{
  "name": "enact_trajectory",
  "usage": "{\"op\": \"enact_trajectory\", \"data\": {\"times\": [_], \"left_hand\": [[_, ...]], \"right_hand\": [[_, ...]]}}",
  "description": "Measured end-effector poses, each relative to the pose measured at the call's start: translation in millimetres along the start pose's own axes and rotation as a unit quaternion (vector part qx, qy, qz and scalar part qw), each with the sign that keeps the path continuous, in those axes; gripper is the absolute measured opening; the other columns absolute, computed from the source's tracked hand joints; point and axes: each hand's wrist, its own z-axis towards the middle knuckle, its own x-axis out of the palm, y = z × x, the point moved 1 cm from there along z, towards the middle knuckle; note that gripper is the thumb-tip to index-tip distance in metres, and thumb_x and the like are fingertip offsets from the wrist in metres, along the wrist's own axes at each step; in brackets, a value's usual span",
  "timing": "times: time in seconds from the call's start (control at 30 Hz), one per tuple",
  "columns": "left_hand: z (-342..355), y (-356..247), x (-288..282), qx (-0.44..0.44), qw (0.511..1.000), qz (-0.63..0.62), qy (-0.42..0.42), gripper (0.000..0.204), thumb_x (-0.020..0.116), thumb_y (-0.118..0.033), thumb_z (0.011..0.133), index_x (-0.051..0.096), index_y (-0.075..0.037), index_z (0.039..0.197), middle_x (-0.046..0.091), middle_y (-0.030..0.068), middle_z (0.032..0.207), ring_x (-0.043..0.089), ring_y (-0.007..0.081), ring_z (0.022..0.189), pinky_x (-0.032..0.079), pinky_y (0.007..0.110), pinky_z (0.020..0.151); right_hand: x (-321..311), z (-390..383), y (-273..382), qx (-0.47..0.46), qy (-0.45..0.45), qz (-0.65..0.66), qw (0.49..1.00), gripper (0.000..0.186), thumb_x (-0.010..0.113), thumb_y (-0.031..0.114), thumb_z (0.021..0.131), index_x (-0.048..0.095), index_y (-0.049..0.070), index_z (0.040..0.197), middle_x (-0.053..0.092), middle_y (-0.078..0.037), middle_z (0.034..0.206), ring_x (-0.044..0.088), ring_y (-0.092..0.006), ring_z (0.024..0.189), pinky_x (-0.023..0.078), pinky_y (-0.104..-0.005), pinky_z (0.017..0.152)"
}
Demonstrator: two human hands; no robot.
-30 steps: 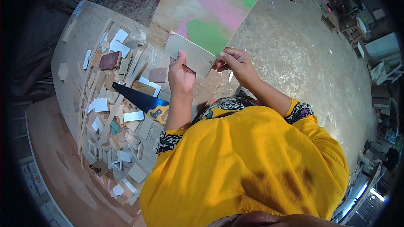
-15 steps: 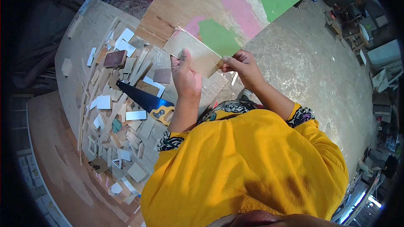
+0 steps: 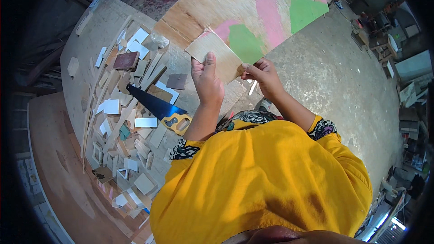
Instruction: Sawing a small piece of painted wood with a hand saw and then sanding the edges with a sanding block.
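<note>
My left hand [image 3: 209,81] grips a small rectangular plywood piece [image 3: 215,50] from its near left side, thumb flat on the pale upper face. At its right corner, my right hand [image 3: 264,77] is closed in a pinch on a small brown piece [image 3: 241,69] pressed to the edge; its kind is too small to tell. Splintered fibres fringe the plywood's far corner. Beyond it, seen past its far edges, is a large wooden sheet [image 3: 190,11] with pink and green paint patches. Both hands' undersides are hidden.
A handsaw [image 3: 156,104] with a yellow handle lies left of my left forearm on a worktable [image 3: 72,90], among several wood offcuts [image 3: 126,61] and long strips. A curved brown board [image 3: 58,153] lies at the lower left. Tools and furniture parts [image 3: 409,86] line the right side.
My left hand and the plywood piece have shifted slightly right in view, and the painted sheet's near left corner appears farther right too. Both hands keep their grips.
</note>
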Motion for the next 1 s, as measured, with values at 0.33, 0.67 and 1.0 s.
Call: {"op": "enact_trajectory", "data": {"times": [0.33,0.67,1.0], "left_hand": [[-2.2,8.6,5.7,0.01,0.999,0.048,-0.003,0.032,0.054,-0.01,0.092,0.044,-0.002,0.121,0.056,0.0098,0.115,0.055,0.0152,0.103,0.046,0.03,0.088],[2.4,26.9,-4.4,-0.017,0.997,0.072,-0.029,0.032,0.049,-0.005,0.093,0.042,0.0,0.123,0.054,0.012,0.119,0.055,0.0169,0.104,0.045,0.031,0.09],[3.8,25.0,-21.4,-0.025,0.998,0.024,-0.049,0.033,0.048,-0.004,0.092,0.041,0.0,0.124,0.054,0.0123,0.119,0.055,0.0194,0.106,0.044,0.033,0.092]], "right_hand": [[-8.1,4.4,-13.0,0.018,-0.002,0.024,1.0,0.015,0.062,0.021,0.087,0.059,0.005,0.089,0.063,-0.003,0.081,0.06,-0.0104,0.072,0.049,-0.025,0.069],[-20.5,9.1,-26.7,0.074,-0.019,0.036,0.996,0.014,0.064,0.019,0.085,0.06,0.006,0.087,0.062,-0.002,0.077,0.06,-0.0105,0.067,0.052,-0.0255,0.065],[-22.3,2.5,3.0,0.12,0.103,-0.301,0.94,0.023,0.068,0.024,0.083,0.065,0.001,0.083,0.065,-0.006,0.071,0.059,-0.0098,0.06,0.047,-0.0238,0.055]]}}
